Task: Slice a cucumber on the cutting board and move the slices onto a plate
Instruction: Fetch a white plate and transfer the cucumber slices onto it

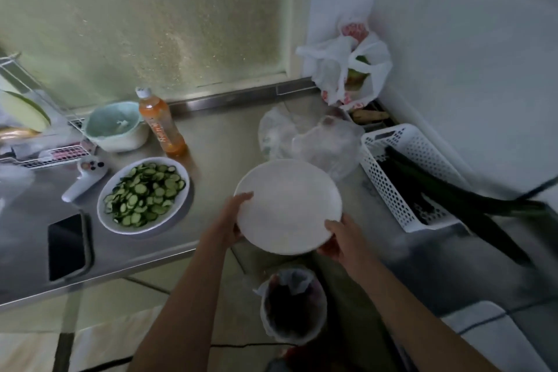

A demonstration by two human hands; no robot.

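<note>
I hold an empty white plate point(288, 205) with both hands over the front edge of the steel counter. My left hand point(234, 220) grips its left rim and my right hand point(339, 238) grips its lower right rim. To the left, a second white plate point(178, 205) on the counter is heaped with cucumber slices point(143, 193). Whole dark green cucumbers point(437, 187) lie in a white perforated basket point(401, 142) at the right. No cutting board or knife is visible.
An orange drink bottle point(160, 124) and a pale green bowl point(114, 127) stand behind the sliced cucumber. A phone point(66, 246), a white controller point(86, 180), crumpled plastic bags point(311, 139), a wire rack point(36, 118) and a lined bin point(294, 305) below the counter surround the work area.
</note>
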